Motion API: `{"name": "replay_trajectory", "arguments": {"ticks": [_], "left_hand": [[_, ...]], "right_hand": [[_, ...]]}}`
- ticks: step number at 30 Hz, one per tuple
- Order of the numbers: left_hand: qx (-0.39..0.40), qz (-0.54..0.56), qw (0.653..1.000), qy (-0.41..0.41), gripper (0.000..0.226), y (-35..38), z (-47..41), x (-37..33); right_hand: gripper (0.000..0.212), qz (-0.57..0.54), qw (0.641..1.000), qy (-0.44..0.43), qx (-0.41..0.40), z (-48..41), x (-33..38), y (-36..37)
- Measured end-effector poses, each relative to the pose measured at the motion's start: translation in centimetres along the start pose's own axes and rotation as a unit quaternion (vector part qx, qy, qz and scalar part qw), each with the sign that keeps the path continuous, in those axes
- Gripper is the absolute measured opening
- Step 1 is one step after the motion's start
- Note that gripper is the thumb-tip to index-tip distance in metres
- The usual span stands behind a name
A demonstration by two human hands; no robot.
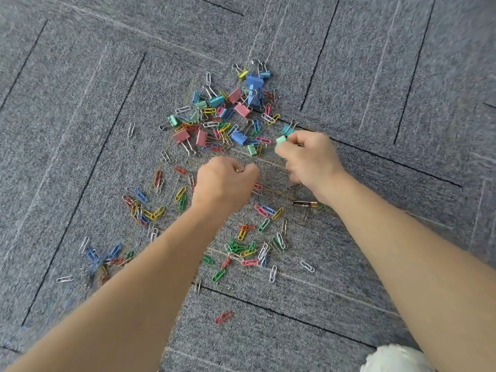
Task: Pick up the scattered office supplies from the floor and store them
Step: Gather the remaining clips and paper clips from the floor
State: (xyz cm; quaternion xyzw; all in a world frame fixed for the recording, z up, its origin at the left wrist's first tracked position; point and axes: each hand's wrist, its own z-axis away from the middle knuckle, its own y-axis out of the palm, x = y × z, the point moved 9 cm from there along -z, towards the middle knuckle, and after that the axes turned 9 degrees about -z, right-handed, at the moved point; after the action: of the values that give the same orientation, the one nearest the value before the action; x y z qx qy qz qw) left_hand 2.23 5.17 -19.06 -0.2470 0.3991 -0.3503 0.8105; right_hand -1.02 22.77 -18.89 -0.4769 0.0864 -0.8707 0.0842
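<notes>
Clips [214, 124] beyond my fisted left hand [225, 181], contents unseen; right hand [308, 159] pinches a light, stiff green binder clip [281, 140] by its body.

Multicoloured clips [214, 124], grey black-lined carpet [80, 103]

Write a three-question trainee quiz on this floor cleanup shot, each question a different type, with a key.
1. True or false: the right hand holds a green binder clip in its fingers.
2. What lies on the carpet beside the right wrist?
A. a battery
B. a pen
C. a stapler
3. Fill in: the binder clips lie mostly at the pile's far end; nearer the person lie mostly ____.

Key: 1 true; 2 A; 3 paper clips. Also note that the left hand is closed in a fist, its contents hidden.
</notes>
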Motion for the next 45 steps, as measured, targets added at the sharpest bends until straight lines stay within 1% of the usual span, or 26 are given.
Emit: {"name": "replay_trajectory", "arguments": {"ticks": [1,2,3,4,5,7,9,11,12,14,16,17,19,21,23,26,28,31,34,35,37,40,41,43,44,45], "left_hand": [[0.03,0.107,0.993,-0.025,0.021,0.4,0.3,0.5],[0.071,0.232,0.968,-0.059,0.01,1.1,0.7,0.8],[0.111,0.341,0.929,-0.092,0.002,1.8,1.2,0.9],[0.136,0.413,0.893,-0.115,0.008,2.4,1.5,0.9],[0.146,0.448,0.873,-0.129,0.011,2.8,1.7,1.0],[0.144,0.462,0.864,-0.138,0.008,2.9,1.7,1.0],[0.145,0.478,0.856,-0.136,0.007,2.8,1.5,0.7],[0.138,0.496,0.85,-0.112,0.006,2.3,0.9,0.1],[0.124,0.491,0.857,-0.096,0.007,1.8,0.5,-0.2],[0.078,0.441,0.892,-0.062,0.01,0.8,-0.7,-0.6],[0.018,0.327,0.944,-0.032,0.018,-0.2,-1.8,-1.0],[-0.008,0.255,0.967,-0.019,0.022,-0.7,-2.3,-1.3],[-0.037,0.119,0.992,0.003,0.029,-1.1,-2.8,-2.0],[-0.044,0.028,0.999,0.013,0.035,-1.0,-3.1,-2.2],[-0.057,-0.009,0.998,0.023,0.039,-0.9,-3.4,-2.2],[-0.08,-0.033,0.995,0.041,0.035,-1.1,-3.5,-2.4],[-0.078,-0.04,0.995,0.046,0.032,-1.3,-3.5,-2.7],[-0.077,-0.048,0.995,0.043,0.031,-1.5,-3.3,-2.8],[-0.058,-0.037,0.997,0.044,0.022,-1.3,-3.0,-2.2],[-0.057,-0.028,0.997,0.042,0.024,-1.3,-2.8,-1.8],[-0.064,0.006,0.997,0.034,0.027,-1.4,-2.1,-0.9],[-0.055,0.072,0.996,0.019,0.017,-1.1,-1.1,0.5],[-0.046,0.087,0.995,0.012,0.011,-0.9,-0.9,1.0],[-0.031,0.113,0.993,0.002,0.006,-0.7,-0.7,1.9],[-0.026,0.122,0.992,-0.002,0.011,-0.7,-0.7,2.1],[-0.022,0.13,0.991,-0.009,0.015,-0.7,-0.7,2.4]], "right_hand": [[0.018,-0.123,0.991,0.043,0.013,0.4,-0.9,-0.1],[0.019,-0.223,0.971,0.083,0.035,1.0,-1.8,0.2],[0.02,-0.299,0.946,0.111,0.055,1.5,-2.3,0.4],[0.021,-0.358,0.923,0.124,0.07,1.9,-2.5,0.5],[0.021,-0.405,0.902,0.126,0.083,2.1,-2.5,0.5],[0.027,-0.458,0.875,0.126,0.096,2.3,-2.3,0.4],[0.04,-0.466,0.87,0.129,0.101,2.3,-2.1,0.2],[0.041,-0.473,0.864,0.137,0.106,2.2,-1.8,0.1],[0.035,-0.483,0.857,0.144,0.11,2.1,-1.6,0.1],[0.021,-0.505,0.84,0.154,0.125,1.9,-1.1,0.5],[0.008,-0.521,0.827,0.152,0.149,1.6,-0.5,1.1],[0.006,-0.527,0.821,0.15,0.16,1.5,-0.2,1.4],[0.01,-0.545,0.804,0.16,0.178,1.4,0.1,2.1],[0.022,-0.572,0.776,0.185,0.19,1.6,0.0,2.9],[0.034,-0.59,0.758,0.198,0.196,1.7,-0.3,3.0],[0.033,-0.603,0.747,0.197,0.2,1.9,-0.7,2.8],[0.025,-0.593,0.757,0.199,0.191,1.9,-1.1,2.4],[0.009,-0.55,0.799,0.195,0.149,1.4,-1.5,1.5],[0.027,-0.473,0.85,0.203,0.114,0.8,-1.6,1.0],[0.028,-0.448,0.863,0.213,0.099,0.6,-1.9,1.0],[0.022,-0.405,0.884,0.226,0.058,0.1,-2.5,0.8],[0.015,-0.335,0.919,0.209,0.002,-0.6,-2.5,0.2],[0.013,-0.291,0.936,0.196,-0.014,-0.9,-2.5,0.0],[0.006,-0.129,0.979,0.14,-0.07,-1.6,-2.0,-1.0],[0.005,-0.034,0.989,0.098,-0.107,-2.0,-1.4,-1.6],[0.008,0.044,0.987,0.059,-0.142,-2.3,-0.8,-2.1]]}}
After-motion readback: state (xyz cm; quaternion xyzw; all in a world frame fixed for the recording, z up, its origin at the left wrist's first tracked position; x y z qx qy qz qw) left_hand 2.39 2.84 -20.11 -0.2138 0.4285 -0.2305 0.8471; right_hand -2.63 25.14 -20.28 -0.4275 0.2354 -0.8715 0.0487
